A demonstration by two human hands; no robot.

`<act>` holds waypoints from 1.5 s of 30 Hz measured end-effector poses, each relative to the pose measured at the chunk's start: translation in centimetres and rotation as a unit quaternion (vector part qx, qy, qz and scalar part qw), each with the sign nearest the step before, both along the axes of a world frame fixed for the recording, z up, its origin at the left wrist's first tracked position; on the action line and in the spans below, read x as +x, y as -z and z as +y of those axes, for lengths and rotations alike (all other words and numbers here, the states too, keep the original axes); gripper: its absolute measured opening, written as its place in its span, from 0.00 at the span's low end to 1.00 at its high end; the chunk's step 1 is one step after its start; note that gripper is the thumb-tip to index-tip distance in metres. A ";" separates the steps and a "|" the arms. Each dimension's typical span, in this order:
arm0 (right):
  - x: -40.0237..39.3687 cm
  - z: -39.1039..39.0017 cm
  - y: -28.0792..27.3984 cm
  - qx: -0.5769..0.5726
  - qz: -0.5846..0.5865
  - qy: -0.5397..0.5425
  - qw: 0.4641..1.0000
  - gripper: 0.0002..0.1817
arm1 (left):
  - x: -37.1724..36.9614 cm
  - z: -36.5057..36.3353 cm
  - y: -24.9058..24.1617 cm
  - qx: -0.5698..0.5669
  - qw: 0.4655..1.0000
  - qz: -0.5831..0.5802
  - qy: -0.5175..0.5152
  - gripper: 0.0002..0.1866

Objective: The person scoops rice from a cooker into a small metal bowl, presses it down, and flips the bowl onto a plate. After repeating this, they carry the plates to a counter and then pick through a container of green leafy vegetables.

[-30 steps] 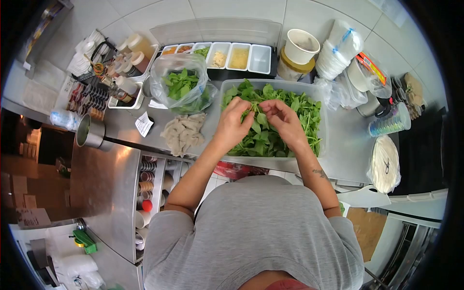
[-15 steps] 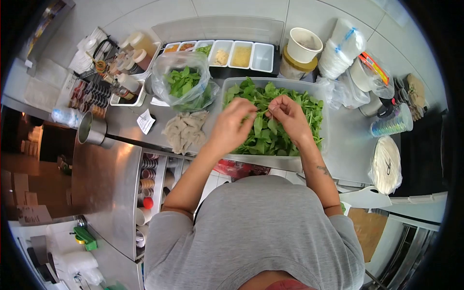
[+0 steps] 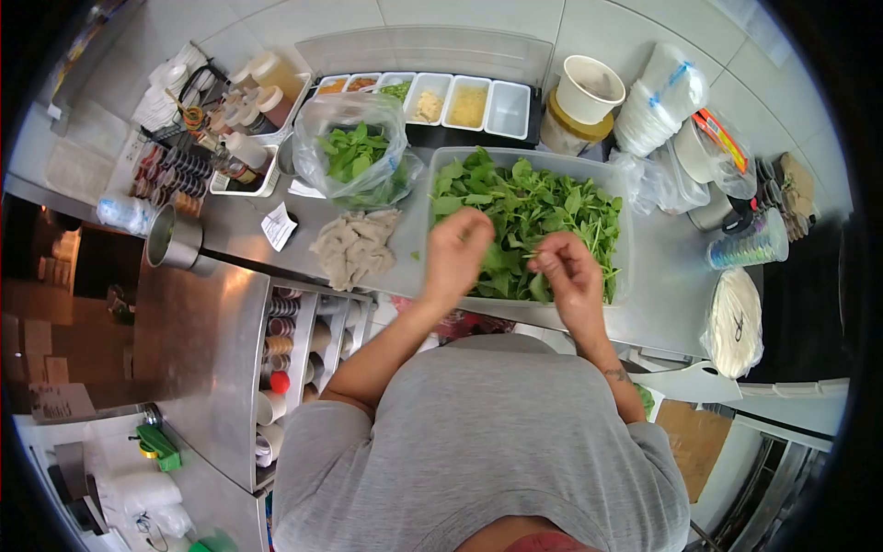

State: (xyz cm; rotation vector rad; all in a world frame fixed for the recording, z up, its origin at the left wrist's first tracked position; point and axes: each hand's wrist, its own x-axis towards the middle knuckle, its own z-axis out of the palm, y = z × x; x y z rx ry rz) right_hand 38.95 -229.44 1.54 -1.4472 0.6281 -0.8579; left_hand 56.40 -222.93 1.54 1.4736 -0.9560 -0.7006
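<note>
A clear plastic tub (image 3: pixel 628 267) on the steel counter is filled with leafy green stems (image 3: pixel 524 198). Over its left front part is my left hand (image 3: pixel 460 248), blurred, with fingers curled; what they hold, if anything, cannot be made out. My right hand (image 3: pixel 567 267) is above the front right part of the leaves, thumb and forefinger pinched on a green sprig. A gap separates the two hands. Left of the tub, an open clear bag (image 3: pixel 313 156) contains picked green leaves (image 3: pixel 354 152). A crumpled beige cloth (image 3: pixel 354 248) lies in front of the bag.
Behind the tub is a row of topping trays (image 3: pixel 467 103). Sauce bottles (image 3: pixel 273 106) and a metal pot (image 3: pixel 174 237) stand at the left. At the right are a white bucket (image 3: pixel 589 89), stacked lids (image 3: pixel 750 235) and a wrapped white stack (image 3: pixel 733 322).
My hands have moved apart and toward my body, the left one now blurred. The view has shifted slightly. A small green piece now shows on the counter left of the tub.
</note>
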 end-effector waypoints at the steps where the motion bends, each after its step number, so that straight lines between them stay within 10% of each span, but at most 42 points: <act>1: -0.5 -0.1 -0.2 -0.008 -0.003 0.021 1.000 0.02 | 1.1 -0.1 -0.6 0.048 0.997 0.053 -0.035 0.05; 5: -2.7 -4.1 -1.9 -0.343 0.256 0.151 0.891 0.11 | 7.2 0.2 1.3 0.003 0.999 0.042 -0.014 0.04; 14: 5.4 -9.7 3.9 -0.465 0.298 0.005 0.833 0.06 | 4.7 -5.0 2.9 -0.033 0.949 -0.310 0.053 0.12; 25: 2.8 -9.5 -2.7 -0.054 0.066 0.005 0.996 0.09 | 7.6 -1.5 -3.6 -0.156 0.966 -0.181 -0.101 0.06; 45: 2.1 -6.3 -1.7 -0.106 0.069 0.092 0.988 0.10 | 2.7 -3.8 -1.9 -0.142 0.872 -0.467 0.020 0.15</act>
